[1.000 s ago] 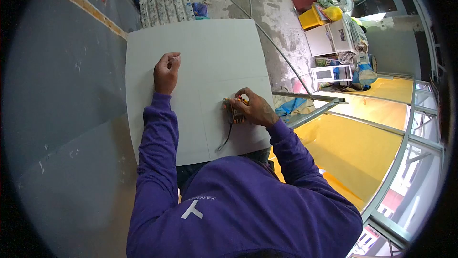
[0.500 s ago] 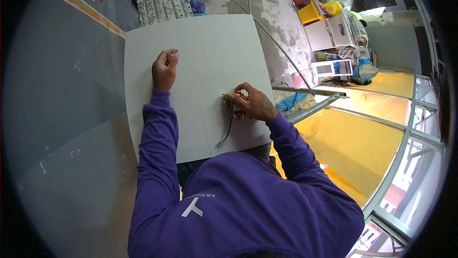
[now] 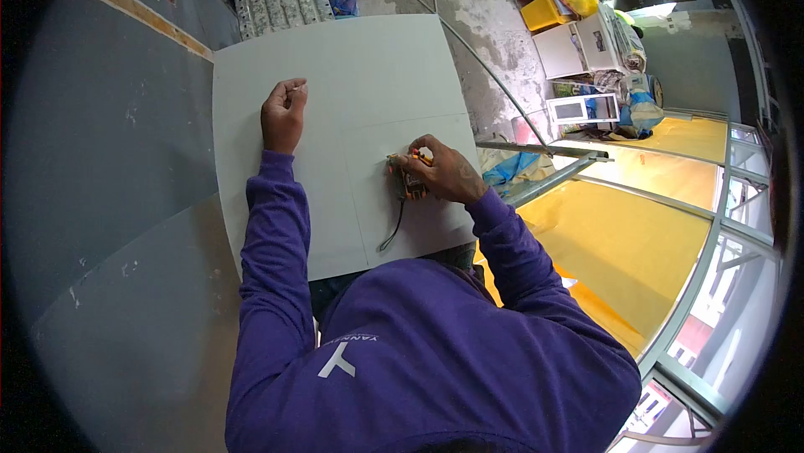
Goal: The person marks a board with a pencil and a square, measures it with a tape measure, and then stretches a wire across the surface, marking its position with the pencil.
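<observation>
R hand (image 3: 455, 172) pinches tape (image 3: 414, 187), strap (image 3: 395, 231) trailing; tape's mostly under the grip, near R of board (image 3: 335, 202). L hand (image 3: 283, 118) curled nearly closed (can't tell if holding anything).

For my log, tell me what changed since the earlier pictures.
The view shifted: the white board, the left hand and the right hand all sit slightly higher in frame. Nothing was visibly taken up or let go. The right hand still grips the strapped tool; the left stays curled.

Board (image 3: 335, 59) smooth, matt. Handheld tool (image 3: 413, 188) plastic-looking. Sweatshirt (image 3: 435, 352) matt cloth. Wall strip (image 3: 138, 12) bare wood. Floor (image 3: 494, 43) rough.
</observation>
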Motion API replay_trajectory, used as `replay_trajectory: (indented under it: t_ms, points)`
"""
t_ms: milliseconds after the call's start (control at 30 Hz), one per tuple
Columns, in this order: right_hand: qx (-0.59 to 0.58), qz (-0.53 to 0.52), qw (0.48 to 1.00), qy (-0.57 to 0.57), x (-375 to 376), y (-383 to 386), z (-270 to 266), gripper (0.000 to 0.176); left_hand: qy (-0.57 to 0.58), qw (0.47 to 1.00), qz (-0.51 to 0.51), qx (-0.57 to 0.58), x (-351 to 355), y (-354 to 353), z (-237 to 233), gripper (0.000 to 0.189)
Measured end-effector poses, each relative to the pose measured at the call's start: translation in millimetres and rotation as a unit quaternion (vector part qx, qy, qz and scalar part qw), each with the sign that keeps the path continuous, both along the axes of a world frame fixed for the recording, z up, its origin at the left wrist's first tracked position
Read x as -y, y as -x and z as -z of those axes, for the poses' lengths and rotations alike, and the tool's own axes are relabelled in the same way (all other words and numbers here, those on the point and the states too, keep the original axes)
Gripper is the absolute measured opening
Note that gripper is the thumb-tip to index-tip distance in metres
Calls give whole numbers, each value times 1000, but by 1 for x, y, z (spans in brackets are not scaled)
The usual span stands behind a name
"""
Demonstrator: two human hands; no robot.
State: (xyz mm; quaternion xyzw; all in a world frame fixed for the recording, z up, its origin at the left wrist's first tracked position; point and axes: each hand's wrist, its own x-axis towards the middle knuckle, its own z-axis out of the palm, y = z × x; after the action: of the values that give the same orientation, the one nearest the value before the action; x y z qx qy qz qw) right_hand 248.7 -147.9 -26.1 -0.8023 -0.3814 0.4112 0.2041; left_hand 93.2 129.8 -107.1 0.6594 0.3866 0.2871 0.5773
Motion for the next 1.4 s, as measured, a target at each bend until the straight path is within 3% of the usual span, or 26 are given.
replay_trajectory:
  t_ms: [167,333,533,667,733,800,900,1033,1133,1233,1400]
  points:
    - [44,-64,995,-55,1,0,-10,36,-15,1000,2,8,-4,1,11,24]
    - [-20,35,999,29,-2,0,-4,49,15,1000,4,11,-2,1,4,24]
    - [8,-12,999,-34,0,-1,-4,52,-5,1000,1,8,0,-1,1,24]
    - [14,-32,999,-32,1,-2,-2,39,16,1000,5,12,-1,0,1,24]
    - [-41,47,997,51,-3,-1,-2,32,4,1000,8,12,-2,1,4,24]
    - [-11,-13,1000,24,-5,0,-14,31,-29,1000,13,2,-3,2,6,24]
    - [39,-77,995,-42,2,0,-7,31,9,1000,6,-5,-1,1,2,23]
    - [25,-38,998,-39,3,1,-5,42,-21,1000,-4,10,2,-2,3,23]
    - [-15,37,999,35,-3,1,-9,55,-30,1000,2,3,-2,-1,6,23]
    - [-27,52,998,10,0,1,-2,64,-23,1000,1,7,-3,0,10,23]
    - [-7,40,999,8,1,3,-5,65,-30,1000,7,-2,-1,2,4,23]
